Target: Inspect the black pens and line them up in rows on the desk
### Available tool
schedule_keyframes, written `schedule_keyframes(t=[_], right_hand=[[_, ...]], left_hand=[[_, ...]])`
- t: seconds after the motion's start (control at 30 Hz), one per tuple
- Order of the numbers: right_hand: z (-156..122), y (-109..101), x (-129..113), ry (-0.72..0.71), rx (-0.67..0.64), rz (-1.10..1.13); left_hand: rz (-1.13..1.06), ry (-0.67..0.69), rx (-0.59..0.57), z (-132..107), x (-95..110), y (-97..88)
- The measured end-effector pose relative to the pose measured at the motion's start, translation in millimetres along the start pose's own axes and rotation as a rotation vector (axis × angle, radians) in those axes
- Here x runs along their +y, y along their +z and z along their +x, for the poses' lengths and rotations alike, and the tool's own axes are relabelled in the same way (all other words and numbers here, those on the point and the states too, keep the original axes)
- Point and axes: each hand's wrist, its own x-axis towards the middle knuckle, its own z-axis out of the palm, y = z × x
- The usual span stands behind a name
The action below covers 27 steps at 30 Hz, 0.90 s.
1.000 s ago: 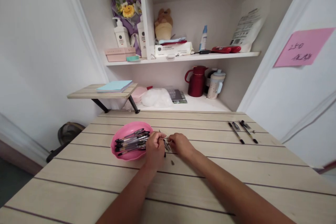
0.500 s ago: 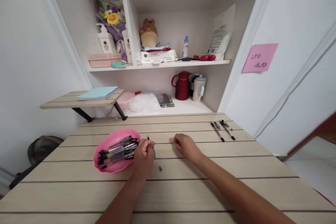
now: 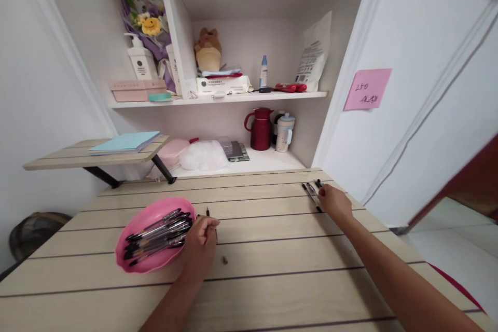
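My left hand [image 3: 201, 238] rests on the table just right of a pink bowl [image 3: 122, 259], its fingers curled inward. A dark pen piece [image 3: 207, 212] shows behind that hand, mostly covered; whether the fingers grip anything is hidden. Several clear pens with black ends [image 3: 159, 236] lie heaped in the bowl. A small metal pen tip [image 3: 224, 259] sits on the table to the right of my left wrist. Over at the right, my right hand [image 3: 335, 202] is closed, fingertips down beside a row of pen parts [image 3: 312, 197]. What it pinches cannot be made out.
Behind the wooden tabletop [image 3: 264, 290] stand white shelves with a red jug [image 3: 261, 129], a cup [image 3: 285, 134] and a white plastic bag [image 3: 204, 155]. A small raised stand [image 3: 83, 161] with blue paper [image 3: 126, 142] is at the back left. A pink note [image 3: 368, 89] hangs on the right wall.
My right hand has moved right, from mid-table to the pen parts, and now covers some of them. My left hand stays beside the bowl. The view has shifted slightly right.
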Motion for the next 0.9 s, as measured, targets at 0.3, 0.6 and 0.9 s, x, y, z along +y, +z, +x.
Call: schedule_keyframes(t=[0.3,0.6,0.9], right_hand=[[8,8,-1,0.005,-0.019,-0.027],[8,3,4,0.007,0.015,0.030],[-31,-47,-3,-0.021,0.208,0.364]], left_hand=[[-0.004,-0.008,-0.023,0,-1,0.6],[-0.030,-0.020,-0.036,0,-6,2.6],[-0.049,-0.005,0.006,1,-3,0.4]])
